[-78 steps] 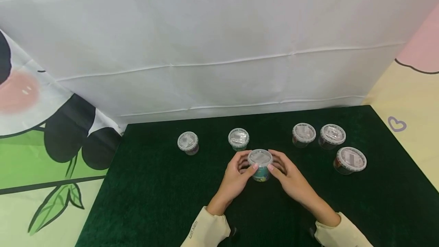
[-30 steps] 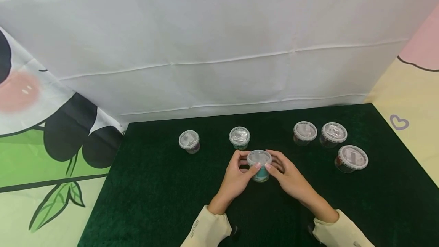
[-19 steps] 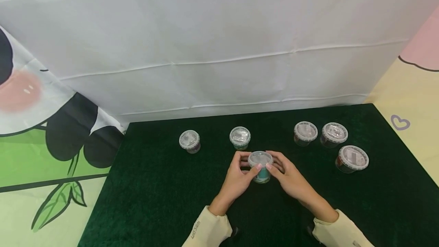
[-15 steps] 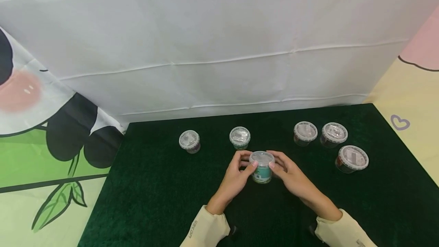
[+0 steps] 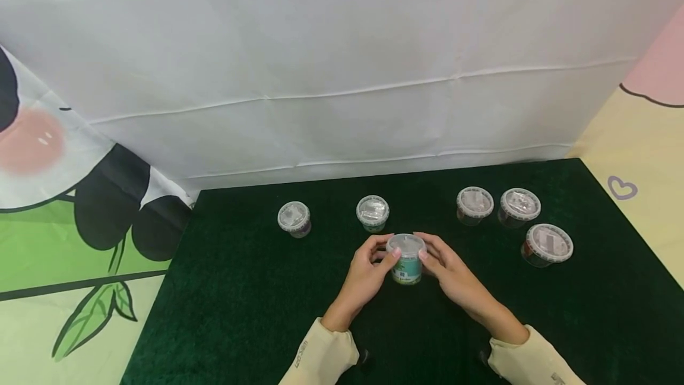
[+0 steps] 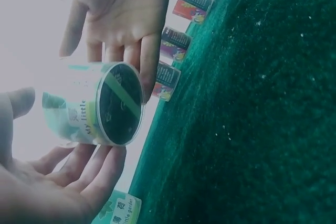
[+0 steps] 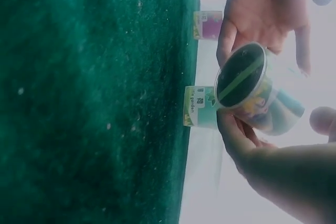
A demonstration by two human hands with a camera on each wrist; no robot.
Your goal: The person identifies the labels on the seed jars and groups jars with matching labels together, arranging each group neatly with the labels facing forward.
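A small lidded clear plastic cup (image 5: 407, 267) with a teal label is held upright between both hands. In the left wrist view, the cup's underside (image 6: 122, 103) shows dark with a pale green strip, and the base is off the cloth. My left hand (image 5: 366, 275) grips its left side, thumb on the near side by the lid rim. My right hand (image 5: 454, 275) holds the opposite side the same way, its thumb also at the front. In the right wrist view, the right hand's fingers (image 7: 239, 142) curl round the cup's side.
A dark green cloth (image 5: 256, 314) covers the table. Behind the held cup stands a similar teal-labelled cup (image 5: 373, 211), with another cup (image 5: 294, 218) to its left. To the right are three more lidded cups, one nearer cup (image 5: 547, 245) among them. A white curtain (image 5: 342, 76) hangs behind.
The held cup has turned between my fingers, so a white-and-teal part of its label with a square code now faces me. My thumbs have moved apart. The other cups stay put.
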